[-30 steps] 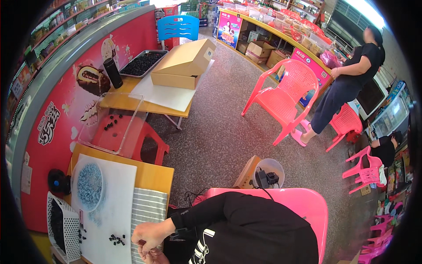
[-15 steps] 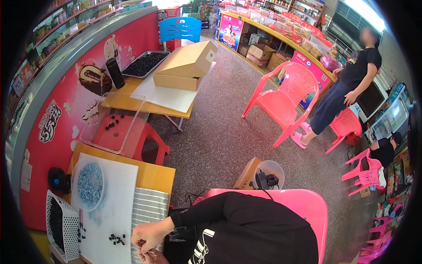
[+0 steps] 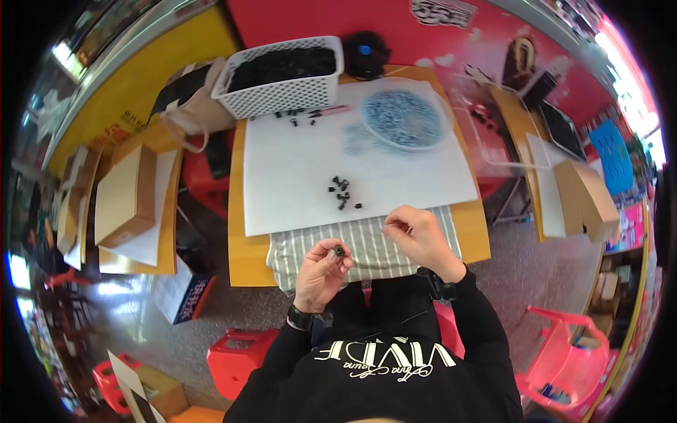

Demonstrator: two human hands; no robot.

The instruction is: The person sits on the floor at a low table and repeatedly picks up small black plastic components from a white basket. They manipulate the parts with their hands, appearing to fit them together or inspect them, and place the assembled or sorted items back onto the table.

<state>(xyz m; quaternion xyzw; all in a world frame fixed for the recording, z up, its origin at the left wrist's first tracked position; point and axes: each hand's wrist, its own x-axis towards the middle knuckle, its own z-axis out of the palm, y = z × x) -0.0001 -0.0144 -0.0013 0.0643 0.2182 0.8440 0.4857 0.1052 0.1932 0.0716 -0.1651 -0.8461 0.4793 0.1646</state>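
Observation:
My left hand (image 3: 319,280) is closed over the striped cloth's near edge, a small black cylindrical part (image 3: 339,251) pinched between thumb and fingers, its round end facing up. To its right, my right hand (image 3: 424,242) hovers above the grey-and-white striped cloth (image 3: 367,243) with fingertips pressed together; whatever they may hold is too small to make out. Just beyond both hands, a loose cluster of small black parts (image 3: 342,189) lies on the white mat (image 3: 282,183). Farther back on the mat sits a shallow round clear tray (image 3: 416,147) with tiny blue pieces (image 3: 402,116), some spilled beside it.
A white perforated basket (image 3: 282,99) full of black parts stands at the back left, with several black parts and a pink-handled tool (image 3: 331,111) before it. Behind is a round black device (image 3: 367,54). Side tables bear cardboard boxes (image 3: 127,196); a red stool (image 3: 236,359) stands behind on the left.
The view has swung from the shop floor round to the table in front of me. My hands, close together before, are now apart, and the black part shows in my left fingers.

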